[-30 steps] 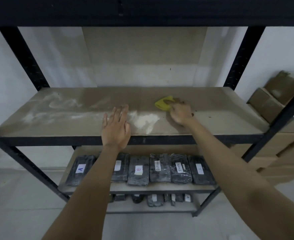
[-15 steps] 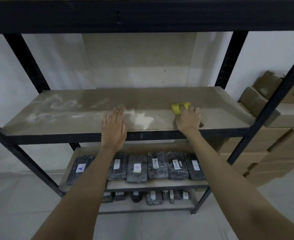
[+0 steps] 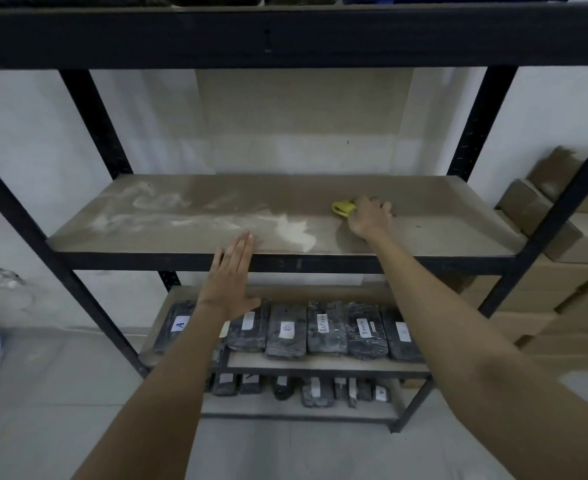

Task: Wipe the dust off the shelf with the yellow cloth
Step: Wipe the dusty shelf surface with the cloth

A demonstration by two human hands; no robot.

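Head view, yellow cloth (image 3: 343, 207) under right hand (image 3: 370, 220)

1. Two bare forearms enter from the lower edge; no sleeves, watch or bracelets show on either.
2. The left hand (image 3: 230, 280) wears no glove or ring; the right hand (image 3: 370, 220) is likewise ungloved.

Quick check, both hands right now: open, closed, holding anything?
Left hand: open, flat, fingers over the shelf front edge, holding nothing.
Right hand: closed on the yellow cloth, pressing it to the shelf.
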